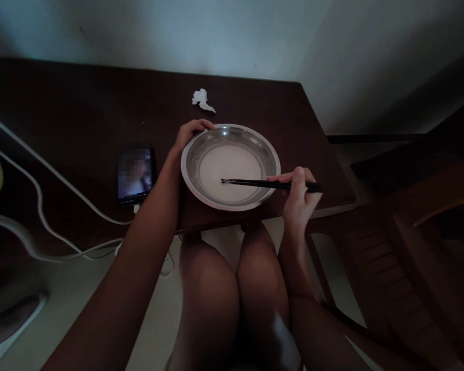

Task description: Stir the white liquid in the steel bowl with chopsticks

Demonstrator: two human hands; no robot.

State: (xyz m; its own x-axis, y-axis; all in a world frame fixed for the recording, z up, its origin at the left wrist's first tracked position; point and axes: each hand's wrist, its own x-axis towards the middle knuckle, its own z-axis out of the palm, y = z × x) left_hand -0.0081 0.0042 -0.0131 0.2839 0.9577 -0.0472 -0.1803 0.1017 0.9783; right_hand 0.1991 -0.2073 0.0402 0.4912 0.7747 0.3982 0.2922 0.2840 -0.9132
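Observation:
A round steel basin (189, 180) stands near the front edge of the dark table, with a whitish, milky-looking content (226, 167) in its bottom. My left hand (193, 130) is closed on the basin's far left rim, fingers over the edge. In my right hand (299, 193), on the right of the basin, a pair of black chopsticks (255, 183) is gripped between thumb and fingers. They point left across the rim, tips close together over the whitish content. Whether the tips touch it I cannot tell.
On the dark wooden table (73, 113), a crumpled white tissue (203, 99) lies behind the basin. A phone (135, 175) with a lit screen lies left of my forearm, a cable plugged in. White cables (62, 178) cross the left side. A wooden chair (390, 257) stands at right.

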